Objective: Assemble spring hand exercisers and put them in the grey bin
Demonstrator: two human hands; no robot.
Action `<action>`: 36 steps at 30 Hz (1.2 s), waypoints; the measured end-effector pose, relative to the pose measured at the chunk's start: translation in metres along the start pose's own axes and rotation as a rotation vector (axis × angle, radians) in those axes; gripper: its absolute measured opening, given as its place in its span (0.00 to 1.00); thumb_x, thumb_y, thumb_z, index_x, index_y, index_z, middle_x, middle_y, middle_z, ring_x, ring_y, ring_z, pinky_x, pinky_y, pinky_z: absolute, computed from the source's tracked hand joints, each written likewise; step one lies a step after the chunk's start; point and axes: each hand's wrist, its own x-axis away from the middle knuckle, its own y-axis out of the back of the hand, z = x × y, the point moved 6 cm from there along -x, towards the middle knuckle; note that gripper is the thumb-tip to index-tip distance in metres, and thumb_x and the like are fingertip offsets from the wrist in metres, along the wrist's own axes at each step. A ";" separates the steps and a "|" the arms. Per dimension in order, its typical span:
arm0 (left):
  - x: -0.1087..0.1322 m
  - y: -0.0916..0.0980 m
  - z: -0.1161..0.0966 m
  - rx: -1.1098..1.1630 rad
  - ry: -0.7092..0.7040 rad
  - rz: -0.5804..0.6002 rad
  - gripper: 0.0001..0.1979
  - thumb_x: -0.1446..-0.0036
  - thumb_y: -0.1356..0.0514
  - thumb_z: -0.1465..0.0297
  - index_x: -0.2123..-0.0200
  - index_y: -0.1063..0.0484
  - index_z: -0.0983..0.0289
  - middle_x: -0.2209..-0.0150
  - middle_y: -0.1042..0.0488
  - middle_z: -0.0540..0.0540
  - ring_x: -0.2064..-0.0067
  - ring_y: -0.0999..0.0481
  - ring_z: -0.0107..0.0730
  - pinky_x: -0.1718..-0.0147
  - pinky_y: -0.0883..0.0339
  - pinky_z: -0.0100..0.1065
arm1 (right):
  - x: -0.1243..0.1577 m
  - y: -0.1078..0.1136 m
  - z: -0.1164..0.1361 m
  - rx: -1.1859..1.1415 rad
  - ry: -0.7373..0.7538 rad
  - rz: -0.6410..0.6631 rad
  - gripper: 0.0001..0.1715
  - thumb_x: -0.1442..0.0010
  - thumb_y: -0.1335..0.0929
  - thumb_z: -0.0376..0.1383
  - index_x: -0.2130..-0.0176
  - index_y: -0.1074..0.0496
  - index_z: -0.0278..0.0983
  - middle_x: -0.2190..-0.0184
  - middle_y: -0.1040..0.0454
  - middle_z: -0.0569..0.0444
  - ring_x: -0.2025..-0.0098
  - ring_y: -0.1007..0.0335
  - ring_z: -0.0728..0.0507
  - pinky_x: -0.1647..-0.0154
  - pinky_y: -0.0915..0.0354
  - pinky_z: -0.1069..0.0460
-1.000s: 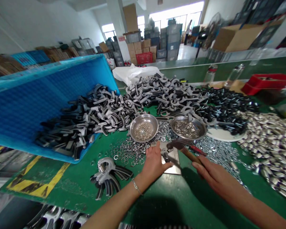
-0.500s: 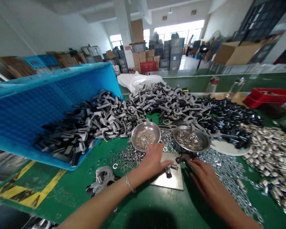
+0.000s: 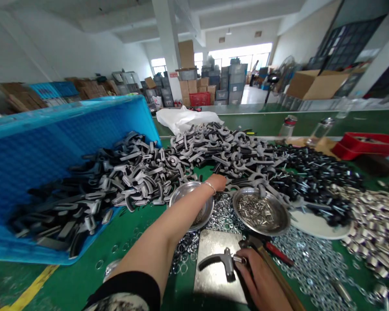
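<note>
Step (judged): picking a pc. from the heap of grey-and-black curved handles (image 3: 197, 149); L hand (image 3: 218, 182) at its near edge, fingers hidden, grip can't tell. R hand (image 3: 261, 276): fingers narrow, at end of shiny metal coil spring (image 3: 239, 259); pinch or mere touch unclear. Grey-and-black T-shaped pc. (image 3: 227, 264) lies on square silvery metal plate (image 3: 210, 239), beside spring. Next move prob. calls for freeing one handle w/o snagging others.
Surface: green tabletop (image 3: 81, 285), blue plastic crate (image 3: 6, 164) at L.
Room: brown cartons (image 3: 189, 88) stacked at back.

Left hand (image 3: 218, 182) far forward, arm (image 3: 168, 229) outstretched; right hand (image 3: 262, 276) low, fingers (image 3: 245, 255) bent.
</note>
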 end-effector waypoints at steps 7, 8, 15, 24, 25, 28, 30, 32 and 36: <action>0.018 0.012 -0.005 0.022 -0.025 -0.063 0.13 0.36 0.39 0.67 0.50 0.28 0.67 0.50 0.26 0.62 0.51 0.24 0.40 0.52 0.28 0.42 | 0.006 -0.014 -0.007 -0.752 -0.312 -0.089 0.16 0.30 0.41 0.49 0.52 0.38 0.42 0.55 0.22 0.46 0.60 0.21 0.39 0.59 0.25 0.44; 0.026 0.019 -0.007 0.033 -0.027 -0.107 0.13 0.36 0.39 0.70 0.50 0.28 0.68 0.51 0.25 0.64 0.51 0.23 0.42 0.51 0.29 0.41 | 0.004 -0.017 -0.003 -0.879 -0.342 -0.076 0.17 0.30 0.41 0.51 0.52 0.40 0.42 0.60 0.21 0.47 0.65 0.20 0.40 0.63 0.25 0.44; 0.141 0.049 -0.023 0.425 -0.083 -0.438 0.23 0.30 0.51 0.59 0.37 0.40 0.63 0.50 0.26 0.62 0.52 0.24 0.39 0.54 0.30 0.36 | 0.014 -0.010 0.015 -1.298 -0.472 -0.107 0.21 0.36 0.31 0.50 0.52 0.32 0.39 0.64 0.22 0.52 0.67 0.24 0.45 0.63 0.28 0.49; 0.320 -0.107 -0.067 1.701 0.192 -0.051 0.22 0.38 0.45 0.48 0.55 0.38 0.59 0.73 0.32 0.45 0.82 0.37 0.22 0.85 0.41 0.25 | 0.038 0.011 0.052 -0.381 -0.197 0.034 0.19 0.34 0.36 0.51 0.66 0.31 0.40 0.72 0.26 0.55 0.68 0.30 0.43 0.65 0.37 0.50; 0.328 -0.114 -0.070 1.707 0.220 -0.050 0.22 0.38 0.46 0.46 0.55 0.39 0.59 0.75 0.32 0.45 0.83 0.38 0.22 0.86 0.42 0.25 | 0.039 0.013 0.058 -0.290 -0.155 0.018 0.17 0.33 0.38 0.50 0.64 0.32 0.40 0.70 0.25 0.54 0.67 0.28 0.42 0.64 0.37 0.50; 0.339 -0.119 -0.076 1.663 0.237 -0.048 0.24 0.36 0.49 0.45 0.54 0.39 0.60 0.78 0.32 0.44 0.85 0.39 0.22 0.87 0.45 0.24 | 0.042 0.013 0.070 -0.142 -0.103 0.029 0.16 0.31 0.40 0.49 0.61 0.33 0.41 0.70 0.23 0.52 0.68 0.25 0.40 0.66 0.37 0.50; 0.342 -0.117 -0.078 1.619 0.226 -0.047 0.25 0.36 0.51 0.45 0.54 0.39 0.61 0.80 0.32 0.44 0.86 0.40 0.22 0.88 0.47 0.23 | 0.045 0.012 0.075 -0.096 -0.089 0.038 0.16 0.31 0.42 0.48 0.61 0.34 0.41 0.71 0.23 0.52 0.70 0.25 0.40 0.68 0.37 0.50; 0.342 -0.115 -0.082 1.566 0.196 -0.044 0.26 0.35 0.52 0.45 0.54 0.40 0.62 0.81 0.32 0.44 0.88 0.41 0.22 0.90 0.49 0.23 | 0.048 0.011 0.079 -0.082 -0.074 0.049 0.16 0.30 0.42 0.48 0.62 0.35 0.42 0.71 0.23 0.52 0.69 0.24 0.39 0.68 0.37 0.50; 0.341 -0.113 -0.089 1.442 0.171 -0.068 0.25 0.35 0.55 0.44 0.57 0.42 0.62 0.82 0.32 0.44 0.89 0.42 0.23 0.91 0.52 0.22 | 0.051 0.012 0.084 -0.109 -0.052 0.057 0.18 0.30 0.43 0.49 0.61 0.35 0.41 0.70 0.23 0.51 0.68 0.24 0.39 0.67 0.37 0.50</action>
